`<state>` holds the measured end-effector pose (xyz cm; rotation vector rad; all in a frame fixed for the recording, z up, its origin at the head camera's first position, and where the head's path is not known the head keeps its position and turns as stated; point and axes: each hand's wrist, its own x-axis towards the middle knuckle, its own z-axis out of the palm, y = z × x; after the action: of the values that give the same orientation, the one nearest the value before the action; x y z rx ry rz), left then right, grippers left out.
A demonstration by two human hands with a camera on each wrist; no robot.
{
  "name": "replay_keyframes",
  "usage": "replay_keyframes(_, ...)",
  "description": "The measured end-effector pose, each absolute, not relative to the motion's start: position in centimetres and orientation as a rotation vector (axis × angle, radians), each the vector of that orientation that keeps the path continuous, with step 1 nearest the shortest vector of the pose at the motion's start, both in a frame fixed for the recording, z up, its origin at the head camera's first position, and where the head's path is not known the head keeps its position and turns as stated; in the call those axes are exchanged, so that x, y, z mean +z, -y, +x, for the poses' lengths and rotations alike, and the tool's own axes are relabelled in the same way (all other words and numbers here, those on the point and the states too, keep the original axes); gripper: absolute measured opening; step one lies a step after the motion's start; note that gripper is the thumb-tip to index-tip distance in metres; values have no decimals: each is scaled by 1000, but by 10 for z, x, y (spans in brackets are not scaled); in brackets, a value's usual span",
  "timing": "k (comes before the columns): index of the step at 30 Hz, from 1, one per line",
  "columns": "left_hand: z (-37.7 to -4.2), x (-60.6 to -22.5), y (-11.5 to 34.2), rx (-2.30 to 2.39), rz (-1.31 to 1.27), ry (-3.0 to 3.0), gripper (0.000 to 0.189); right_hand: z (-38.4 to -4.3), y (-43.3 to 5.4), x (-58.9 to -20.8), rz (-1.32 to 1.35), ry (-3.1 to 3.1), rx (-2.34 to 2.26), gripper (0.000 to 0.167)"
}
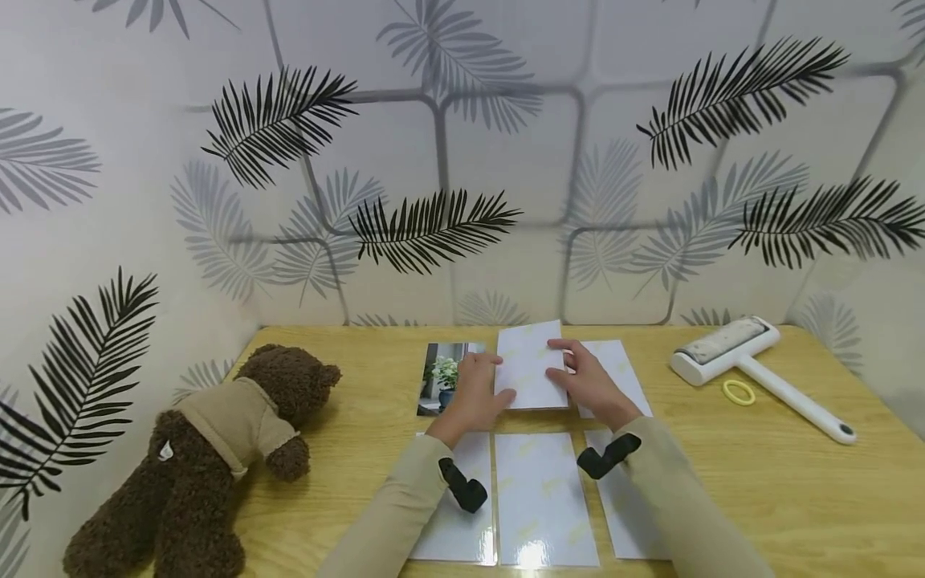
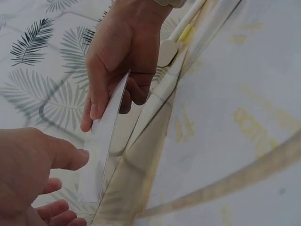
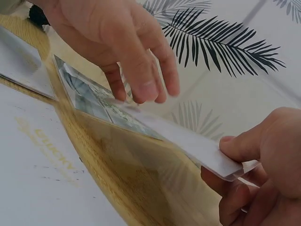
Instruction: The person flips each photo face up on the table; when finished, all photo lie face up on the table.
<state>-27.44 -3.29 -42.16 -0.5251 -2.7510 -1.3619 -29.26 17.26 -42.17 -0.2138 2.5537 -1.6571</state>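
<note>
My right hand (image 1: 591,377) pinches a white photo print (image 1: 531,365) by its right edge, thumb (image 3: 237,146) on the near side. The print is tilted up off the table, its pale back with faint yellow lettering toward me. At its left edge my left hand (image 1: 473,389) has loosely spread fingers; in the left wrist view its thumb (image 2: 70,156) is close to the print without gripping it. Left of it lies a face-up photo (image 1: 437,379) of white flowers in a blue pot, partly behind the left hand. Another face-down print (image 1: 620,376) lies to the right.
A front row of face-down prints (image 1: 543,498) lies under and between my forearms. A brown teddy bear (image 1: 217,449) in a beige shirt lies at left. At right are a white lint roller (image 1: 730,349) and a yellow ring (image 1: 739,392). A leaf-patterned wall (image 1: 506,281) borders the wooden table (image 1: 795,498).
</note>
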Motion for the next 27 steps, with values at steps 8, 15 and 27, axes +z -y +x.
replay_keyframes(8,-275,-417,30,-1784,-119,2566,75,-288,-178,-419,-237,-2397,-1797,53)
replay_keyframes(15,-280,-417,33,-2092,37,2416,55,-288,-176,-422,-307,-2343,-1827,52)
replay_keyframes(27,-278,-412,29,-2304,-96,2184,40,-288,-172,-425,-330,-2513,-1611,48)
